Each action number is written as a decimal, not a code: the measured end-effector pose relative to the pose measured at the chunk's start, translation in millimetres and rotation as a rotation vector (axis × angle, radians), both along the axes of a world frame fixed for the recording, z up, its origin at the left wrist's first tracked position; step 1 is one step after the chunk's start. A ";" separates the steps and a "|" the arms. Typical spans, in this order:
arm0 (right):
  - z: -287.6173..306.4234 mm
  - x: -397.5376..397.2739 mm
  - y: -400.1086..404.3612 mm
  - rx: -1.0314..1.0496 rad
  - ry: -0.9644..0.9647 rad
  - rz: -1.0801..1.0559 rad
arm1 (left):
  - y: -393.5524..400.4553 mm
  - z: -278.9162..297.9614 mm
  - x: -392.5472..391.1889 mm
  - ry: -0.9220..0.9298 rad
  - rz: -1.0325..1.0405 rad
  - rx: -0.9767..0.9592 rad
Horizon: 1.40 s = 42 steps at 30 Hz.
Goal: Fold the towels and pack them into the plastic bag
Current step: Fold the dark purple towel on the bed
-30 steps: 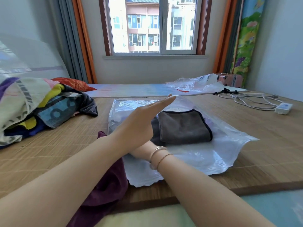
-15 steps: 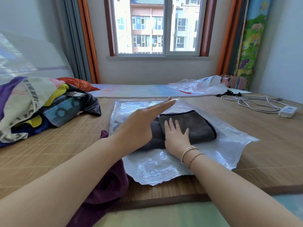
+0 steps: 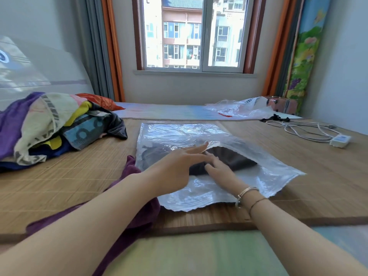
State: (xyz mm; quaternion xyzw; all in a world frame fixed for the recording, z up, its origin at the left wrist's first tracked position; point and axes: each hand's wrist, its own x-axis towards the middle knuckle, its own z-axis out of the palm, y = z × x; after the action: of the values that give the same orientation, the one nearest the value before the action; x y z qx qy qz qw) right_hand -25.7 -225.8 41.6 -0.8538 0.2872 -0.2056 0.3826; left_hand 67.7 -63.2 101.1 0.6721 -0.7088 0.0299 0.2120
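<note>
A clear plastic bag [image 3: 258, 176] lies flat on the bamboo mat, its mouth facing me. A folded grey towel [image 3: 235, 158] sits partly inside the mouth. My right hand [image 3: 219, 170] lies flat on the towel's near end with straight fingers. My left hand [image 3: 179, 166] hovers at the bag's upper flap with straight fingers, holding the flap up above the towel. A purple towel [image 3: 137, 198] lies under my left forearm at the bag's left edge.
A heap of coloured towels [image 3: 49, 124] lies at the left. A white power strip with coiled cable [image 3: 338, 140] sits at the right. Another crumpled plastic bag [image 3: 239, 108] lies near the window. The mat's front edge [image 3: 219, 222] runs below the bag.
The grey towel has slid deeper into the bag under my right hand. My left hand has dropped lower over the flap. The camera view has shifted slightly.
</note>
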 end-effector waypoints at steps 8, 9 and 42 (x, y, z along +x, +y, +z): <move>-23.5 -50.4 156.7 -0.024 -0.506 -0.110 | 100.1 -27.2 -36.3 0.041 0.348 -0.330; -27.9 -51.5 170.7 -0.014 -0.532 -0.104 | 112.8 -37.5 -36.2 0.077 0.405 -0.431; -27.4 -25.2 265.3 0.883 -0.473 0.366 | 224.4 -96.5 -26.1 1.197 0.641 -0.311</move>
State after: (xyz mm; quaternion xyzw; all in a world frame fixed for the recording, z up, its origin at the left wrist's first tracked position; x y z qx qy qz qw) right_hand -50.9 39.5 14.2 -0.5778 0.0986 -0.1819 0.7895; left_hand 41.7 161.2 4.6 0.7112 -0.2241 -0.1835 0.6406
